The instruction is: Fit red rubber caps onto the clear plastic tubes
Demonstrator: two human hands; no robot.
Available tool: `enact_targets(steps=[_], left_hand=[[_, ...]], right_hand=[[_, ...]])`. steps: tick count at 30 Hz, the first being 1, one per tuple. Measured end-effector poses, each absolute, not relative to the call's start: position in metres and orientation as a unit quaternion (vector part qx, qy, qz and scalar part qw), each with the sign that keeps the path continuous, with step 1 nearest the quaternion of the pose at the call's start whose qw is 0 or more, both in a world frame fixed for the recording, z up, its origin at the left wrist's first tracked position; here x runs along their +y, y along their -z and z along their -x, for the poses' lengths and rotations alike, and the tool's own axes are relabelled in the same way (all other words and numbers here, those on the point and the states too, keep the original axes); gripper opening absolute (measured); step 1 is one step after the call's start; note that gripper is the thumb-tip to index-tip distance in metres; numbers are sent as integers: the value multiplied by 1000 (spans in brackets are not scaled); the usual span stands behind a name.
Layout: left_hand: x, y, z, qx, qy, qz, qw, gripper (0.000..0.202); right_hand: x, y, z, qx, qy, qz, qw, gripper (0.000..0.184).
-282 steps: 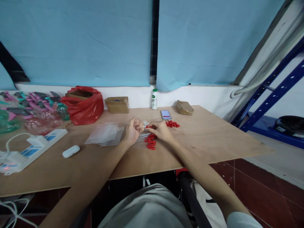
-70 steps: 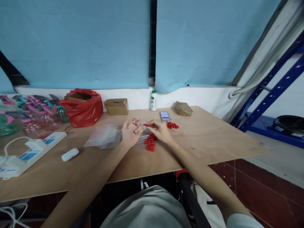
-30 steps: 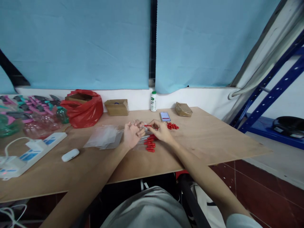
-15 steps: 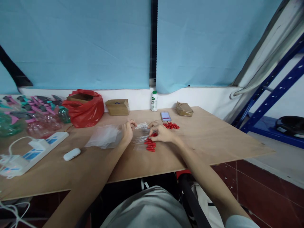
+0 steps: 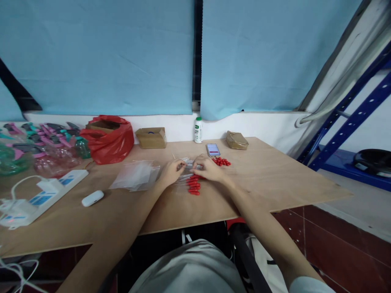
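My left hand (image 5: 173,172) is closed in a pinch; a thin pale stick (image 5: 174,156) pokes up behind its fingers. Facing it a short gap away, my right hand (image 5: 209,168) has its thumb and fingers drawn together, and what they hold is too small to make out. Thin whitish sticks (image 5: 187,160) lie in a bundle between the hands. Below my right hand, several red-ended pieces (image 5: 193,186) lie in a column, their thin clear parts pointing left. A pile of small red pieces (image 5: 222,162) lies beyond my right hand.
Clear plastic bags (image 5: 132,176) lie left of my left hand. Farther left are a white case (image 5: 92,198), a power strip (image 5: 65,179), a red bag (image 5: 117,140) and spray bottles (image 5: 50,156). A cardboard box (image 5: 152,138), white bottle (image 5: 198,131), phone (image 5: 213,150) and brown package (image 5: 237,140) stand along the back.
My left hand has moved right and slightly down, closer to my right hand, and a thin stick now shows behind it. My right hand has shifted slightly up.
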State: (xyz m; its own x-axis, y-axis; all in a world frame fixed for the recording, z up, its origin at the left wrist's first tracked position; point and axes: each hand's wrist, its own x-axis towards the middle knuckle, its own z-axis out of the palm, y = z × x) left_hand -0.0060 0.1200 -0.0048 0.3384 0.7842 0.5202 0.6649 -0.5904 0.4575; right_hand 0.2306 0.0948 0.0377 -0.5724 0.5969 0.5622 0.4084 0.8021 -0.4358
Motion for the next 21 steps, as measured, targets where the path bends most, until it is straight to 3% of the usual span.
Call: enact_targets(steps=[6,14,21], left_hand=[[127,10,5,390,-314,-856,129,20],[128,14,6,390,-307,-859,126,21],[129,13,5,397,-306,-858,109,19]], right_hand=[[118,-30,-249,-788,-46,424,444,18],[138,-21,-271,-719,11,519,462,24],[150,-19,-289,-690,77,583,423,25]])
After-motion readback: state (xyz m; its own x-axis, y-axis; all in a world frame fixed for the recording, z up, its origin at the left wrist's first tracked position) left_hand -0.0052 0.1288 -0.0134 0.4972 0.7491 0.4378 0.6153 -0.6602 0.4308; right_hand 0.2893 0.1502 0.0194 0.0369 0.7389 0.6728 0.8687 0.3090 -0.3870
